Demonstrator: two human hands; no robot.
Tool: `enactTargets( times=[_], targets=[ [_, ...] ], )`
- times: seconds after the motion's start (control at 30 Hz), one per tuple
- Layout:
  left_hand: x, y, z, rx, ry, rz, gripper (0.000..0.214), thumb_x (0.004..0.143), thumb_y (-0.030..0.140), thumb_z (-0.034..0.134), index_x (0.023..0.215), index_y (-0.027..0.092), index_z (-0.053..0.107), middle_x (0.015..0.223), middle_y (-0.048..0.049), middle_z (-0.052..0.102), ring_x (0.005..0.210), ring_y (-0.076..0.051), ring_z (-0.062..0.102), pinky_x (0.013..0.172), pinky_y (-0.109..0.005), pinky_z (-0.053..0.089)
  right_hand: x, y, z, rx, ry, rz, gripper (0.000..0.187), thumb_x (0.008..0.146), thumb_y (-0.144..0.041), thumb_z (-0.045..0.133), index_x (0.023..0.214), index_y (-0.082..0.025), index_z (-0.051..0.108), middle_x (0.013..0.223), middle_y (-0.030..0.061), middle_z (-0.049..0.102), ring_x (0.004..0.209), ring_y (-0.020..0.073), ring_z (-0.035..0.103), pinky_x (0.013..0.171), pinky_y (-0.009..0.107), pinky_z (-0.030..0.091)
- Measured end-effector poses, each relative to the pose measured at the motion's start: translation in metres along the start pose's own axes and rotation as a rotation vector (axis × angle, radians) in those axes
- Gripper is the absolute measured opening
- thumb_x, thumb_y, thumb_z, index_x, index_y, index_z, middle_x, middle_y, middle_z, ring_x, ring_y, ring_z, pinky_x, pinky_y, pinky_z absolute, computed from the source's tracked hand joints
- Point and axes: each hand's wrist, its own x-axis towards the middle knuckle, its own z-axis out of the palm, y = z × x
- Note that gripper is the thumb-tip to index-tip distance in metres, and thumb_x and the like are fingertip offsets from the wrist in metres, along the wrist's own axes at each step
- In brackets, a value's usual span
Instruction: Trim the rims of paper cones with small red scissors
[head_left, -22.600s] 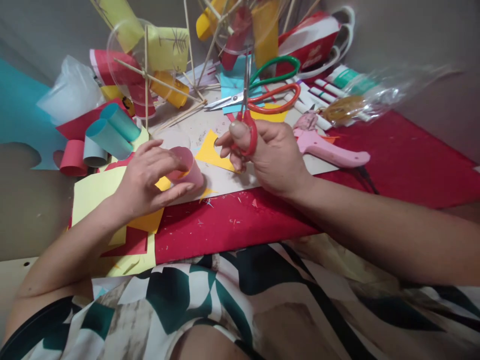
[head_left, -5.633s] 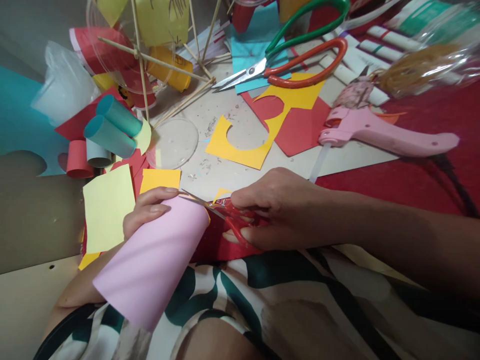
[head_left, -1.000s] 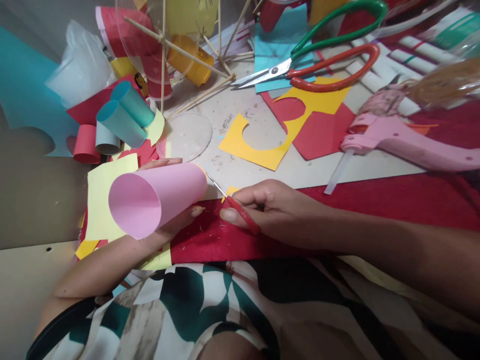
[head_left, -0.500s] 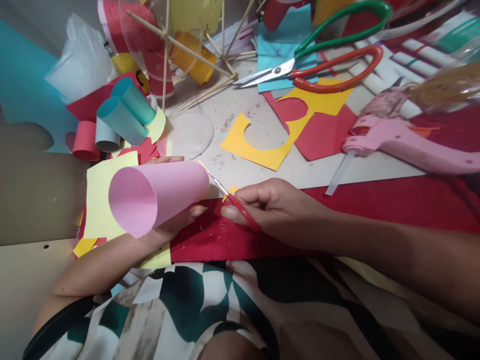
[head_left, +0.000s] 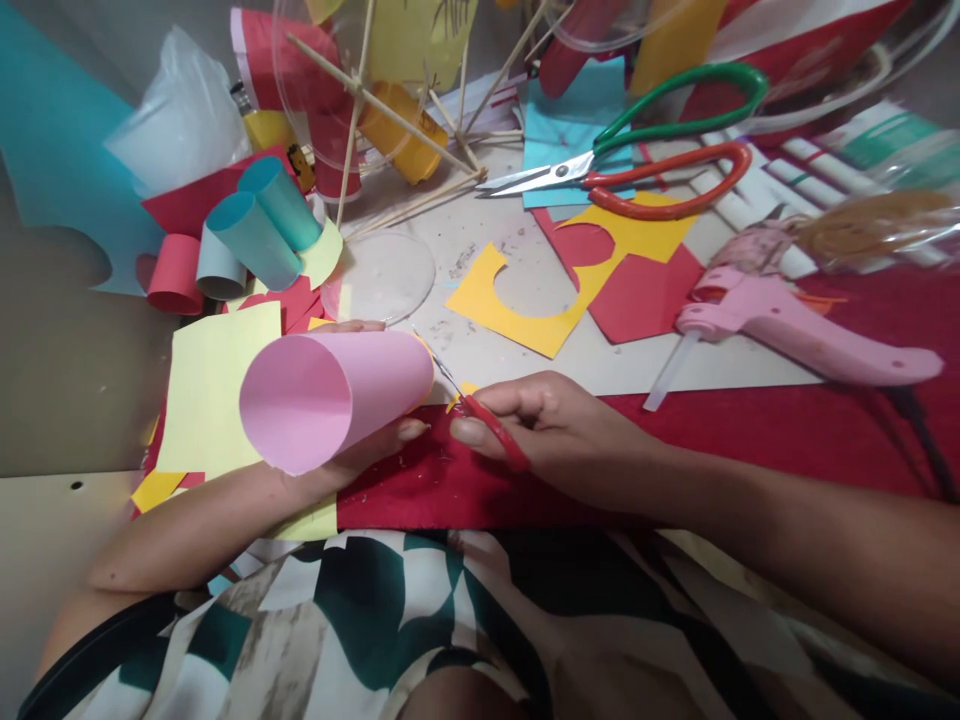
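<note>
My left hand [head_left: 360,445] grips a rolled pink paper tube [head_left: 337,395], held level with its wide open end facing me. Only the thumb and fingertips show around the roll. My right hand [head_left: 555,430] holds small red-handled scissors [head_left: 480,415], their thin blades pointing at the tube's far right rim. The blade tips touch or nearly touch the paper edge there. Both hands hover over a red cloth [head_left: 750,440] at the table's near edge.
A pink glue gun [head_left: 787,325] lies at right. Large green-and-red scissors [head_left: 637,165] rest at the back. Cut yellow [head_left: 517,310] and red paper [head_left: 637,290], a clear plastic disc [head_left: 386,275], teal paper rolls [head_left: 262,225] and a stick-and-cup model [head_left: 360,90] crowd the board.
The pink tube and both hands sit slightly further right and lower in view than a second ago. The scissors stay at the tube's far rim.
</note>
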Motion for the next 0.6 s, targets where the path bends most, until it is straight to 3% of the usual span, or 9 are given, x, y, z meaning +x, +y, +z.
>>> enactTargets(
  times=[0.27,0.43,0.6],
  targets=[
    [-0.001,-0.006,-0.002,0.032,-0.015,0.014,0.051,0.063,0.054,0.081,0.101,0.029,0.056,0.116,-0.0093,0.062,0.134,-0.038,0.044,0.092,-0.064,0.048,0.000,0.001,-0.001,0.058,-0.004,-0.003,0.056,0.078,-0.056,0.068,0.056,-0.019,0.032,0.056,-0.0068,0.025,0.054,0.0066,0.020,0.048,0.024,0.016],
    [0.007,0.001,0.001,-0.002,-0.021,-0.021,0.054,0.061,0.052,0.081,0.103,0.032,0.054,0.111,-0.0082,0.062,0.123,-0.038,0.053,0.091,-0.062,0.050,-0.001,-0.001,0.001,0.042,0.033,-0.014,0.057,0.076,-0.058,0.069,0.054,-0.020,0.033,0.054,-0.0070,0.026,0.052,0.0062,0.022,0.047,0.024,0.017],
    [0.006,-0.002,0.003,-0.025,0.032,-0.090,0.068,0.046,0.054,0.087,0.101,0.032,0.052,0.107,-0.0072,0.061,0.115,-0.038,0.056,0.090,-0.058,0.051,0.000,0.000,0.002,0.032,0.019,-0.004,0.057,0.076,-0.059,0.067,0.054,-0.020,0.033,0.054,-0.0071,0.026,0.051,0.0059,0.021,0.046,0.023,0.017]
  ],
)
